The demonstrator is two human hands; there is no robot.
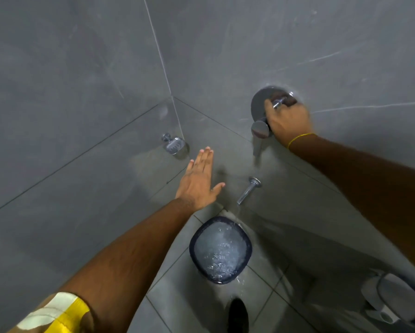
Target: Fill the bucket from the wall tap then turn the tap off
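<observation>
A dark blue bucket (pixel 192 246) stands on the tiled floor under a chrome wall spout (pixel 246 191). It is full of churning water, and water spills over its near rim onto the floor. A thin stream falls from the spout into it. My right hand (pixel 288 121) is closed around the chrome tap handle (pixel 279 102) on a round wall plate above the spout. My left hand (pixel 199 181) is flat against the grey wall, fingers spread, left of the spout and holding nothing.
A chrome soap dish (pixel 175 145) hangs in the wall corner. A grey and dark stool or mug-like plastic item (pixel 393 299) lies on the floor at the lower right. A dark shoe (pixel 237 313) stands just below the bucket. Grey tiled walls close in on the left and ahead.
</observation>
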